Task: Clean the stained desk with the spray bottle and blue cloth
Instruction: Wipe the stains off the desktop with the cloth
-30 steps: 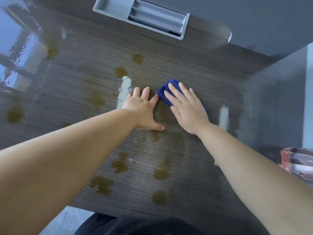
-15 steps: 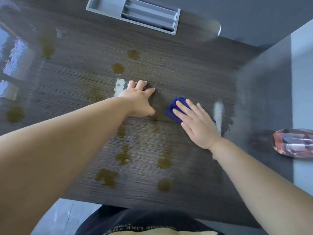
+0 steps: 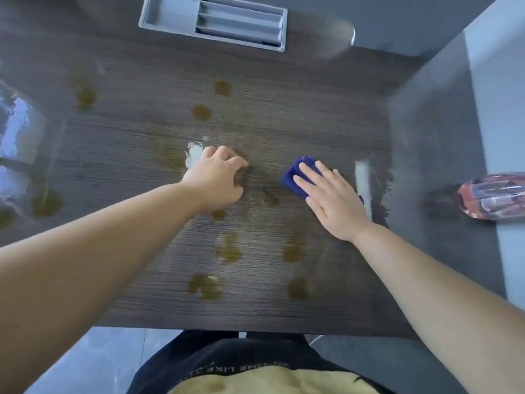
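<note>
The dark wood-grain desk (image 3: 284, 109) carries several brown-green stains, among them one far up the middle (image 3: 201, 112) and one near the front edge (image 3: 204, 285). My right hand (image 3: 329, 200) lies flat, fingers spread, pressing the blue cloth (image 3: 298, 173) onto the desk right of centre; most of the cloth is hidden under the palm. My left hand (image 3: 217, 177) rests on the desk at the centre with fingers curled, holding nothing. The spray bottle (image 3: 494, 196), clear with pink liquid, lies on its side at the right edge.
A grey slotted tray (image 3: 170, 12) sits at the back of the desk. A grey partition (image 3: 431, 137) walls the right side. Glossy reflections show at the far left. The desk's front edge is close to my body.
My right hand has drawn the blue cloth toward me and to the right across the desk. My left hand's fingers have curled in. The bottle has come further into view.
</note>
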`<act>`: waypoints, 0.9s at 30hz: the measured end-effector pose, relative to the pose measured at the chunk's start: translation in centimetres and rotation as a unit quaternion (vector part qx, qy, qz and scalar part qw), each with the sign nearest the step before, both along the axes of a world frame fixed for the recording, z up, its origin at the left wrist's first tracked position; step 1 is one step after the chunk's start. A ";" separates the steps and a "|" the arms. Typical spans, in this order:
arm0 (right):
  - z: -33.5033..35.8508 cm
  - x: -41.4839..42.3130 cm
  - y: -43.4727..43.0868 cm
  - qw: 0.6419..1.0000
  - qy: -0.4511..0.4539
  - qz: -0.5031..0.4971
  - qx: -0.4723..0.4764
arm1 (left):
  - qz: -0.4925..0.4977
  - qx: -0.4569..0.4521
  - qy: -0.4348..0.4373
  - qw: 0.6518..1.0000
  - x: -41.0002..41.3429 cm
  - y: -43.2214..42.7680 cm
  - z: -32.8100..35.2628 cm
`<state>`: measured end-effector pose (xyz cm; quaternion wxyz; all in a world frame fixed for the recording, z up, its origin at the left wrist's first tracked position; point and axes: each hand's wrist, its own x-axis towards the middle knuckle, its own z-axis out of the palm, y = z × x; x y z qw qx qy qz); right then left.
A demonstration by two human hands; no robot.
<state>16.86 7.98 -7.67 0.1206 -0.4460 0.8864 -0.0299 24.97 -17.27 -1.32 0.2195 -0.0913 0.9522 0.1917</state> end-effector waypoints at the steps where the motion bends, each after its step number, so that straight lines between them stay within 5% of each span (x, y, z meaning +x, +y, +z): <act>1: 0.0 -0.8 0.4 0.997 -0.002 -0.081 0.000 | -0.003 -0.009 -0.010 1.000 0.9 0.0 -0.1; 4: -0.2 -1.3 -3.1 0.947 0.018 -0.322 -0.005 | 0.007 -0.033 -0.020 0.999 3.2 0.4 -0.3; 6: 0.0 0.4 -6.9 0.934 0.028 -0.356 -0.008 | 0.011 -0.043 -0.023 0.999 3.9 1.0 -0.4; 11: 0.4 5.4 -6.0 1.000 0.006 0.017 0.005 | 0.029 -0.004 -0.004 1.000 4.9 1.8 -0.4; 13: 0.7 3.7 -2.3 0.998 0.023 0.051 0.003 | 0.040 0.022 0.004 0.999 5.2 2.2 -0.4; 17: 0.4 0.7 -0.2 0.964 0.007 -0.265 0.023 | 0.027 0.022 0.000 0.999 6.2 3.4 -0.6; 20: 0.2 3.3 -4.1 0.935 0.024 -0.354 0.006 | 0.020 0.002 0.003 1.000 6.6 4.9 -0.7; 25: 0.4 7.0 0.9 1.000 -0.001 -0.023 0.010 | 0.002 -0.024 0.006 1.000 6.5 6.9 -0.3; 27: 0.2 6.1 4.8 0.998 0.010 -0.058 0.012 | -0.009 -0.024 -0.003 1.000 6.6 7.6 -0.2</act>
